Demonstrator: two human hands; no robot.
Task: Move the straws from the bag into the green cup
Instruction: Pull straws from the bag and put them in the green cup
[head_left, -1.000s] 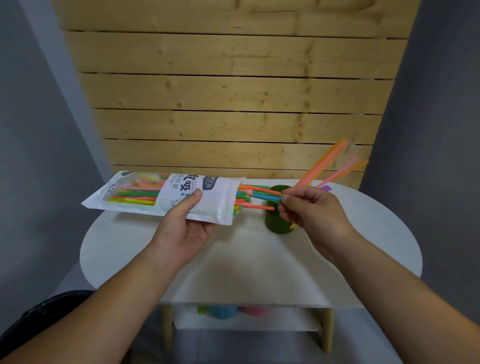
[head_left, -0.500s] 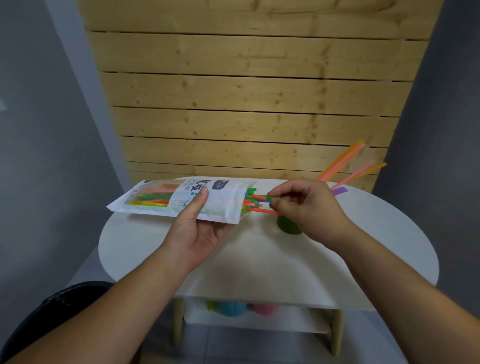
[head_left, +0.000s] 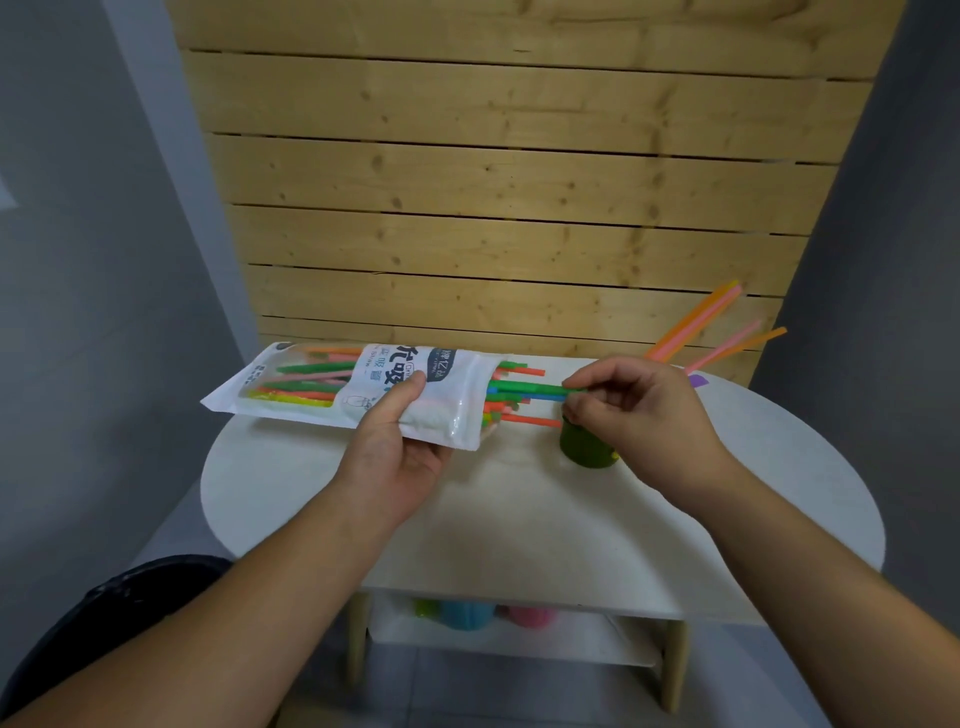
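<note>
The bag (head_left: 358, 395), a flat white plastic pouch with a clear window, was held above the white round table (head_left: 519, 519), long axis running 9 to 3 o'clock, open mouth toward 3. The left hand (head_left: 400, 452) clamped it, thumb on top. Thin coloured straws (head_left: 514, 400) protruded from the mouth. The right hand (head_left: 634, 410) pinched a green straw (head_left: 524, 387) at its tip. The green cup (head_left: 584, 449) stood below, straws (head_left: 696, 327) leaning toward 2 o'clock.
</note>
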